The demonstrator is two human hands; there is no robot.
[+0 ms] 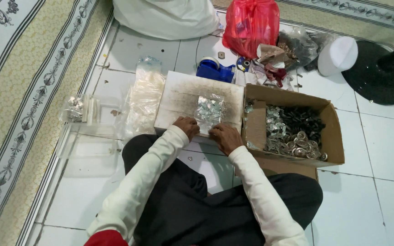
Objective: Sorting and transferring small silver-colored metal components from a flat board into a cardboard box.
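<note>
As seen: two hands [208, 131], one packet [209, 111].

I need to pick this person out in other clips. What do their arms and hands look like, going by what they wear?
Both arms are in long cream-white sleeves that reach the wrists. The left hand and right hand are bare: no gloves, and no rings or watch that I can make out. A bit of red cloth shows near the left elbow.

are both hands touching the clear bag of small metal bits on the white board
Touching: the head view shows the left hand and right hand fingers pressed on the clear bag's near edge.
</note>
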